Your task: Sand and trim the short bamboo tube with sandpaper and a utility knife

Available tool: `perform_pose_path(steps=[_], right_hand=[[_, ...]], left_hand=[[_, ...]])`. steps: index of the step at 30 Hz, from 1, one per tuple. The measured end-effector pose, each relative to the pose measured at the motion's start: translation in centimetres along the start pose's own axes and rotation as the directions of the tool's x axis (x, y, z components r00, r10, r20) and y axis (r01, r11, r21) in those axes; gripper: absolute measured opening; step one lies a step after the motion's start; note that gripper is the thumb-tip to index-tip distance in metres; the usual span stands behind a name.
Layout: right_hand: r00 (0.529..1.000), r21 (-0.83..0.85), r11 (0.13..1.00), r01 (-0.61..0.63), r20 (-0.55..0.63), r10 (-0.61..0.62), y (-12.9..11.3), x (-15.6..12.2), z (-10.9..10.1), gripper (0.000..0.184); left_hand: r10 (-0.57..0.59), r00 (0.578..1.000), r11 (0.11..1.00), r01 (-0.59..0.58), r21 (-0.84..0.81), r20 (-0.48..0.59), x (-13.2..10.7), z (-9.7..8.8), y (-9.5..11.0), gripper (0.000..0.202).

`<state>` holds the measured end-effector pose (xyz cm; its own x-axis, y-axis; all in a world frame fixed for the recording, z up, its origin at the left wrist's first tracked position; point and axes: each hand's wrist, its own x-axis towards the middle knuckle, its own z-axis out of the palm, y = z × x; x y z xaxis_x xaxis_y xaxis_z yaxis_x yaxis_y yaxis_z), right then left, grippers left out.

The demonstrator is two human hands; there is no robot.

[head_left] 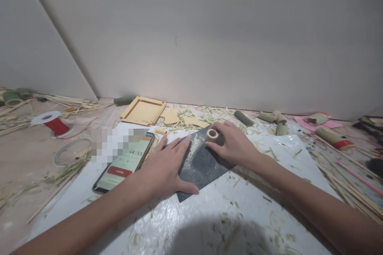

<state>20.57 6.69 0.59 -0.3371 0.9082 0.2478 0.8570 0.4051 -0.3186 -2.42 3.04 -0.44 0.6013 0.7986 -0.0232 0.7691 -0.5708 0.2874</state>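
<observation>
A dark sheet of sandpaper [199, 169] lies on the white surface, with a patch of pale dust on it. My left hand [167, 167] rests flat on its left part, fingers spread. With thumb and fingers, my right hand [229, 139] grips a short bamboo tube [212, 136] on the upper right of the sandpaper. The tube's pale, hollow cut end faces me; its far part is hidden by the fingers. Just left of my left hand lies a phone [121, 167] showing a timer.
A cardboard tray [143, 110] sits near the wall. On the left stands a spool of red cord [56, 123]. Bamboo pieces [243, 118] and green shavings are scattered at the back. Thin bamboo sticks [344, 183] and a pink straw-like rod [359, 177] lie at the right.
</observation>
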Motion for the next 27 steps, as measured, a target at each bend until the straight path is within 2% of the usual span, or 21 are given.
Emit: perform_pose_path(steps=[2,5,8,9,13,16,18,20,22,23,24,25,27], right_hand=[[1.0,0.025,1.0,-0.006,-0.014,0.006,0.4,0.3,-0.1,0.019],[0.996,0.058,0.998,-0.03,-0.086,0.035,0.4,0.4,-0.8,0.017],[0.982,0.116,0.992,-0.045,-0.18,0.066,0.5,0.5,-2.3,0.017],[0.975,0.135,0.989,-0.057,-0.206,0.084,0.6,0.5,-3.1,0.018],[0.946,0.25,0.963,-0.106,-0.273,0.175,1.0,0.2,-6.4,0.021],[0.941,0.499,0.864,-0.074,-0.251,0.225,1.1,-0.6,-8.4,0.017],[0.952,0.649,0.758,-0.068,-0.184,0.243,0.6,-1.7,-9.2,0.014],[0.974,0.711,0.694,-0.115,-0.058,0.22,-0.5,-3.2,-9.7,0.014],[0.991,0.692,0.71,-0.134,0.1,0.09,-2.0,-4.9,-10.1,0.011],[0.984,0.667,0.736,-0.115,0.178,-0.008,-2.8,-5.7,-10.2,0.008],[0.961,0.647,0.759,-0.077,0.251,-0.116,-3.5,-6.3,-10.4,0.009],[0.918,0.639,0.768,-0.039,0.326,-0.224,-4.0,-6.6,-10.5,0.014],[0.802,0.642,0.766,0.021,0.447,-0.397,-4.4,-6.1,-10.4,0.022]], left_hand=[[0.066,0.997,0.998,-0.066,0.006,-0.041,-0.2,-0.4,0.7,0.11],[0.15,0.984,0.988,-0.145,0.054,-0.097,-0.6,-1.1,2.4,0.08],[0.158,0.986,0.98,-0.152,0.126,-0.044,-0.8,-1.2,4.0,0.033],[0.178,0.983,0.975,-0.172,0.141,-0.035,-0.8,-1.0,4.3,0.023],[0.226,0.974,0.948,-0.216,0.235,-0.016,-0.7,-0.1,5.0,0.018],[0.212,0.977,0.934,-0.203,0.293,-0.001,-0.4,0.4,5.2,0.027],[0.222,0.975,0.936,-0.212,0.281,-0.003,0.0,0.3,5.0,0.033],[0.245,0.967,0.946,-0.223,0.233,-0.066,0.6,-0.5,4.4,0.03],[0.201,0.969,0.966,-0.172,0.191,-0.145,1.4,-2.2,3.4,0.022],[0.183,0.965,0.97,-0.147,0.193,-0.186,1.8,-3.4,3.0,0.025],[0.161,0.959,0.975,-0.117,0.19,-0.232,2.2,-4.7,2.6,0.029],[0.141,0.947,0.979,-0.089,0.184,-0.288,2.6,-6.0,2.3,0.032],[0.128,0.915,0.985,-0.07,0.16,-0.382,3.5,-8.5,1.9,0.035]])
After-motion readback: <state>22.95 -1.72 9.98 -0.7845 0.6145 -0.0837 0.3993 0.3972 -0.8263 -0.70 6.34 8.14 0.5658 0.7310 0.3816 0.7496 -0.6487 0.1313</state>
